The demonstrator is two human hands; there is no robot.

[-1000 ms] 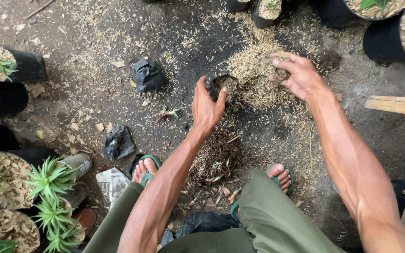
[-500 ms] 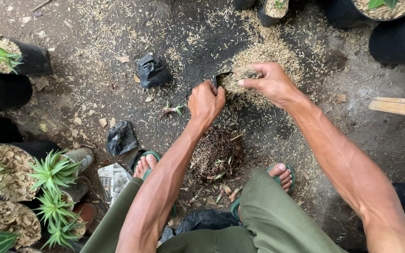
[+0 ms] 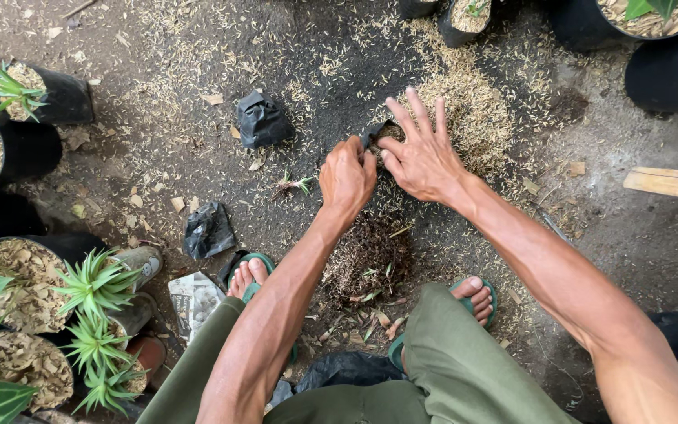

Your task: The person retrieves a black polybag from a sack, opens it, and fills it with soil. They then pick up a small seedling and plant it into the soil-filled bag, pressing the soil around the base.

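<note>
Husks [image 3: 472, 110] heaped on the ground, small black bag [image 3: 378, 135] at the pile's edge: left hand [image 3: 347, 177] pinches its rim to hold the mouth open, right hand [image 3: 421, 157], fingers spread, presses husks in.

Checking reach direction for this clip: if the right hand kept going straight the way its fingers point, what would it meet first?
The right hand points up-frame, so it would probably first meet the pale heap of rice husks on the ground, then the small black pot; depth is unclear.

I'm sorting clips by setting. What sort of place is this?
Probably an outdoor plant nursery or garden potting spot: bare ground strewn with husks, black pots, and spiky young plants.
</note>
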